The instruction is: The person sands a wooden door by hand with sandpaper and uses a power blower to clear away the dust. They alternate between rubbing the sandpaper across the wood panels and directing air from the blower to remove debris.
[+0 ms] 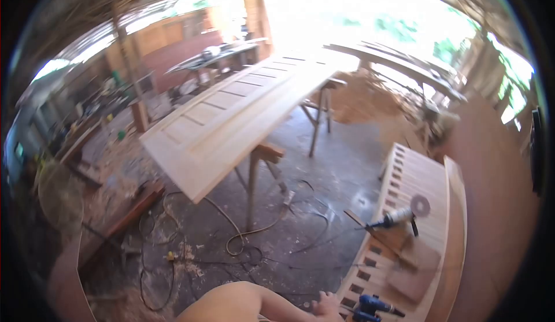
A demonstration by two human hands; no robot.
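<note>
My left hand (328, 306) is at the bottom, with the bare arm reaching across to the right; its fingers are small and blurred. It lies right at the near left edge of a pale wooden panel (428, 174), which has a row of dark rectangular slots. A blue power tool (373, 306) with a dark nose lies just right of the hand. Farther up the panel rests an angle grinder (398, 216) with a round disc (420, 205). Between the two tools is a flat brown board (415, 270). My right hand is out of view.
A large panelled wooden door (231, 114) lies across sawhorses (252, 189). Cords (231, 250) loop over the dusty floor. A reddish timber beam (124, 224) lies at left. Sawdust (370, 99) is heaped behind, near a long bench (399, 67). A tall brown sheet (491, 195) stands at right.
</note>
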